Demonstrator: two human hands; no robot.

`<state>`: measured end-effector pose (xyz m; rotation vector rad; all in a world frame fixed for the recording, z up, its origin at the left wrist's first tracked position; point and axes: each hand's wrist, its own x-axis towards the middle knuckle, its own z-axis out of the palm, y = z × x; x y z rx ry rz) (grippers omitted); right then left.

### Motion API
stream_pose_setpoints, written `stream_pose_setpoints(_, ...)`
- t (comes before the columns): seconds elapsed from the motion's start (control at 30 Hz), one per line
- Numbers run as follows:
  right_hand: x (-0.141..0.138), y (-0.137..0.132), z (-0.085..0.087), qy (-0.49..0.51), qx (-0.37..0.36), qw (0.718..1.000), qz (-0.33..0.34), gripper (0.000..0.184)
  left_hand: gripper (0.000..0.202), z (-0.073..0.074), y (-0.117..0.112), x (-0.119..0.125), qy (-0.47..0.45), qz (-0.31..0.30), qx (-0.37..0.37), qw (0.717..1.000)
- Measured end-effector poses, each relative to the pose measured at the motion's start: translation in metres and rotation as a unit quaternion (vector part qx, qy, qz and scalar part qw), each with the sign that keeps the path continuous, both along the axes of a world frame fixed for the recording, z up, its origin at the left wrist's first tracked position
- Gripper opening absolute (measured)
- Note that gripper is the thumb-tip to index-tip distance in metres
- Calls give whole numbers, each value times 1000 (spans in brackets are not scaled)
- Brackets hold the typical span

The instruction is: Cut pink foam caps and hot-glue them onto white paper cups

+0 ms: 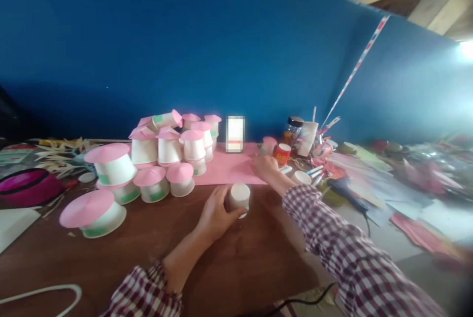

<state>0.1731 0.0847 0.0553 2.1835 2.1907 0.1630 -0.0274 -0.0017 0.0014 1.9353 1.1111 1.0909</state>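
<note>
My left hand (217,212) is closed around the side of a small white paper cup (240,193), which stands upside down on the brown table. Its thumb lies across the front of the cup, and the other fingers are partly behind it. Farther forward, my right hand (266,168) reaches over the right end of a pink sheet (236,171). Its fingers are bent and mostly hidden, so I cannot see whether they hold anything. Just behind that hand is a small cup with a pink cone top (268,144); whether they touch is unclear.
Several upturned cups with pink cone roofs (150,179) are stacked at left. A red cup (283,154), a dark-lidded jar (293,128) and a white cup (302,177) stand at right. Beyond are a glue gun (351,193) and loose papers. A blue wall (185,51) rises behind.
</note>
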Motion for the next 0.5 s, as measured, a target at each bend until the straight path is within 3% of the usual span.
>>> stream_pose_setpoints(0.23, 13, -4, 15, 3, 59, 998, -20, 28, 62, -3, 1, -2, 12, -12, -4, 1000)
stream_pose_setpoints(0.33, 16, -11, 23, 75, 160, 984, -2, 31, 68, -4, 1, -4, 13, -15, -16, 1000)
stream_pose_setpoints(0.43, 15, -22, 27, 249, 266, 931, 15, 27, 78, -3, 1, -6, 22, -27, -21, 999)
stream_pose_setpoints(0.5, 11, -30, 27, 386, 274, 880, 30, 25, 77, -2, 0, -7, 19, -40, -26, 999)
